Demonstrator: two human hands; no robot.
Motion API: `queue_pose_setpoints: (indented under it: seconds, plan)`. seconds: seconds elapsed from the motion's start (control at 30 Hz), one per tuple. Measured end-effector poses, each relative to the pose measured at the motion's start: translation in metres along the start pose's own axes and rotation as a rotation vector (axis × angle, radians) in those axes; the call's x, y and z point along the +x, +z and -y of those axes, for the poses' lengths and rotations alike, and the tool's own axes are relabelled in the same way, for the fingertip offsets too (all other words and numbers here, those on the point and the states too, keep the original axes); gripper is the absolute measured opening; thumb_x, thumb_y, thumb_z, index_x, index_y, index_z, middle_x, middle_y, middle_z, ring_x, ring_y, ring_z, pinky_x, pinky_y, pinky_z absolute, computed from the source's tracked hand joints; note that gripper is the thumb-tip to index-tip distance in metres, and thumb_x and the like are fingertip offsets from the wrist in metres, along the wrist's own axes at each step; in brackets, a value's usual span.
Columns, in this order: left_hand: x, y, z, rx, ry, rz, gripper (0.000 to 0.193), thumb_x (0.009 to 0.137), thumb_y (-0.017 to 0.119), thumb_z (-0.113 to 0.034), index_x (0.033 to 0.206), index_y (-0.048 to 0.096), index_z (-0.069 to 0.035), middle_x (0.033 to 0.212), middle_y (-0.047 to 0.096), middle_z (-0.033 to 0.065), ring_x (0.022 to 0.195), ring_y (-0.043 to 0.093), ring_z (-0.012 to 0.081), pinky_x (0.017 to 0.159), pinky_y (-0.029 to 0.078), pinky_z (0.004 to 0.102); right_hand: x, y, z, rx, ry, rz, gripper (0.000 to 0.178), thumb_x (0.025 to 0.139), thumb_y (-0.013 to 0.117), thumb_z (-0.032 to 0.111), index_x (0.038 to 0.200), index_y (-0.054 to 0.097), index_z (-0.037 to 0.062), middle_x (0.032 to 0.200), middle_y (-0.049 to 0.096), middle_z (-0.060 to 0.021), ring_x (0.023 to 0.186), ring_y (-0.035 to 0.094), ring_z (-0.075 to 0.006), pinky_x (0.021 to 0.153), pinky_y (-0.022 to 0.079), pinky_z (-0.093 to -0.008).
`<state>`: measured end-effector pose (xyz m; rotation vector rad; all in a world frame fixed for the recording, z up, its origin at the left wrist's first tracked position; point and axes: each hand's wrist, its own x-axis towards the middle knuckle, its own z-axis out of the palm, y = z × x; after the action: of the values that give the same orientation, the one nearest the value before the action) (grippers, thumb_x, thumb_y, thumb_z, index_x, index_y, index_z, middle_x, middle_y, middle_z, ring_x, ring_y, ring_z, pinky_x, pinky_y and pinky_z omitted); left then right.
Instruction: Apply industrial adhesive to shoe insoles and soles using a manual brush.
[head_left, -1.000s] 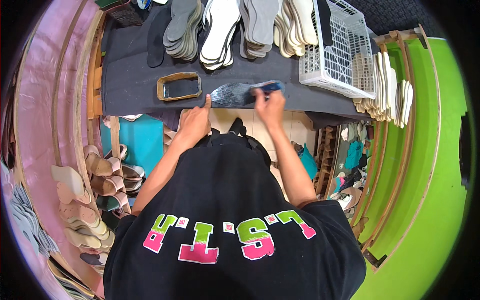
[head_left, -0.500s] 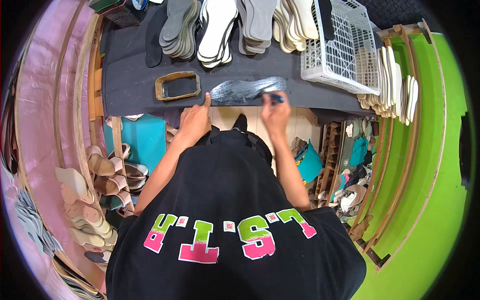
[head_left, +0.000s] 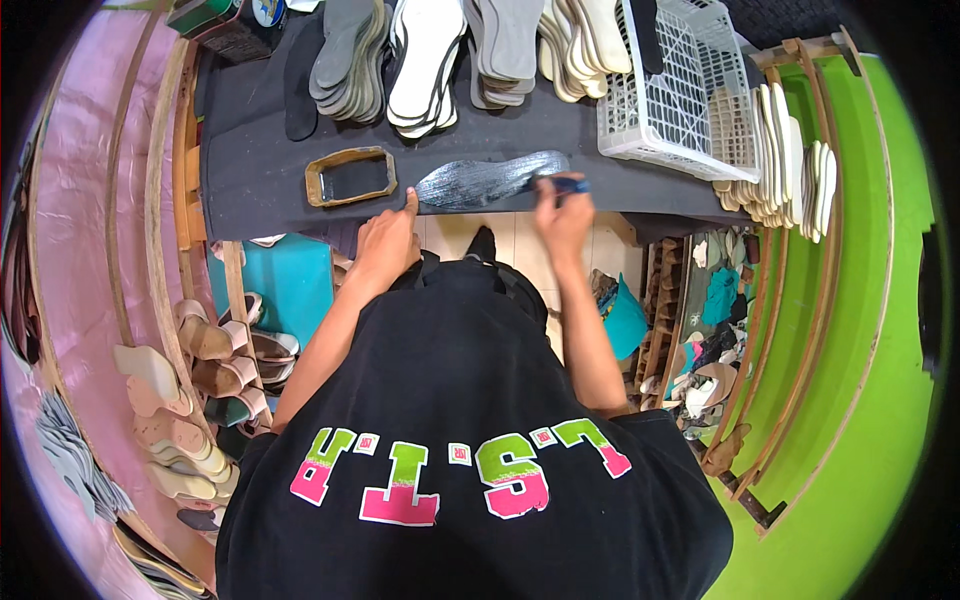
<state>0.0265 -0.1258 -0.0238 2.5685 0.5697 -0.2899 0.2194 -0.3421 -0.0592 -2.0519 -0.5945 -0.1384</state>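
- Right hand (head_left: 563,212): closed around a dark blue tool (head_left: 572,185), blurred; its exact kind cannot be told.
- Change: over the last second, this hand drops from across the narrow end of the dark sole piece (head_left: 478,183) to that end's near edge, exposing more of the upper face.
- Bearing on the work: a streaky, wet-looking sheen shows along nearly the full length; judged from this, most of the face is coated.
- Left hand (head_left: 388,245): unmoved on the piece, index finger extended to its wide tip, other fingers folded, nothing visibly grasped; it appears to steady the piece. Pressure cannot be told.
- Location: the sole piece lies flat at the near edge of the dark-covered table (head_left: 245,195), just right of the open brown-rimmed box (head_left: 345,158).
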Motion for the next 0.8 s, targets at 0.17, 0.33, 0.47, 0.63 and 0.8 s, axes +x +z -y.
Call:
queue_pose_setpoints:
  seconds: [0.17,0.33,0.47,0.63,0.8]
  plan:
    - [0.004,0.000,-0.001,0.013,-0.021,0.027,0.076,0.085,0.073,-0.012,0.156,0.049,0.004,0.094,0.073,0.0302,0.092,0.072,0.0474,0.087,0.057,0.0567,0.042,-0.018,-0.013,-0.147,-0.063,-0.074,0.011,0.093,0.074,0.005,0.099,0.065,0.0001,0.085,0.065,-0.0202,0.075,0.066,-0.0406,0.068,0.052,-0.0477]
    - [0.007,-0.001,-0.001,-0.011,-0.023,0.036,0.075,0.085,0.073,-0.011,0.155,0.050,0.005,0.093,0.073,0.0295,0.092,0.072,0.0469,0.087,0.057,0.0564,-0.011,0.044,0.035,0.025,-0.352,0.143,0.014,0.091,0.076,0.001,0.099,0.064,0.0012,0.088,0.066,-0.0180,0.077,0.067,-0.0407,0.070,0.054,-0.0463]
    - [0.007,0.000,0.000,-0.021,-0.030,0.021,0.073,0.085,0.073,-0.011,0.153,0.052,0.005,0.092,0.073,0.0296,0.091,0.072,0.0469,0.086,0.057,0.0565,-0.015,0.049,0.048,0.122,-0.089,0.259,0.010,0.090,0.075,0.002,0.096,0.067,-0.0008,0.088,0.069,-0.0203,0.078,0.069,-0.0406,0.071,0.055,-0.0476]
    - [0.003,-0.004,0.004,-0.063,0.003,-0.023,0.071,0.085,0.073,-0.010,0.152,0.055,0.003,0.091,0.072,0.0295,0.091,0.072,0.0464,0.087,0.056,0.0559,0.040,0.008,0.001,-0.084,-0.035,-0.078,0.013,0.093,0.073,0.007,0.095,0.063,-0.0009,0.082,0.065,-0.0198,0.072,0.065,-0.0406,0.066,0.052,-0.0468]
    - [0.007,-0.007,0.005,-0.074,-0.011,0.033,0.070,0.084,0.073,-0.009,0.152,0.057,0.002,0.089,0.073,0.0266,0.093,0.072,0.0446,0.087,0.056,0.0548,0.008,0.044,0.045,-0.153,-0.323,0.151,0.027,0.073,0.066,-0.004,0.098,0.059,0.0037,0.090,0.059,-0.0187,0.087,0.062,-0.0419,0.079,0.052,-0.0528]
